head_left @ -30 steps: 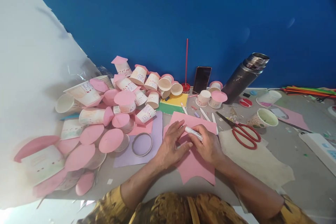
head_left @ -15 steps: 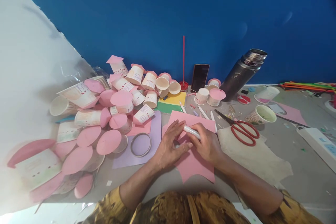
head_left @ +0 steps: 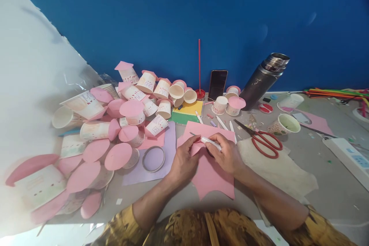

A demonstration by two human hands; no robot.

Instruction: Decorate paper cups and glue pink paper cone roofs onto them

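Observation:
My right hand (head_left: 226, 153) is closed around a white tube (head_left: 209, 143), which looks like a glue tube, tilted with one end toward my other hand. Just left of it, my left hand (head_left: 184, 161) pinches a small piece of pink paper (head_left: 196, 148) between thumb and fingers. A thin dark tip pokes out by its fingertips; I cannot make out what it belongs to. Beneath both hands lies a larger sheet of pink paper (head_left: 215, 180) with curved cut-outs along its lower edge. A roll of tape (head_left: 164, 159) rests on purple paper (head_left: 135, 177) to the left.
Many paper cups with pink paper tops (head_left: 118, 156) crowd the left side. Red-handled scissors (head_left: 266, 144) lie on pale scrap (head_left: 276, 173) at right. Behind stand a phone (head_left: 217, 84), a dark flask (head_left: 259, 84) and several cups. A power strip (head_left: 348, 157) sits far right.
My left hand, earlier spread flat over the pink paper, has closed into a pinch and lifted a piece of it. The right hand still holds the white tube.

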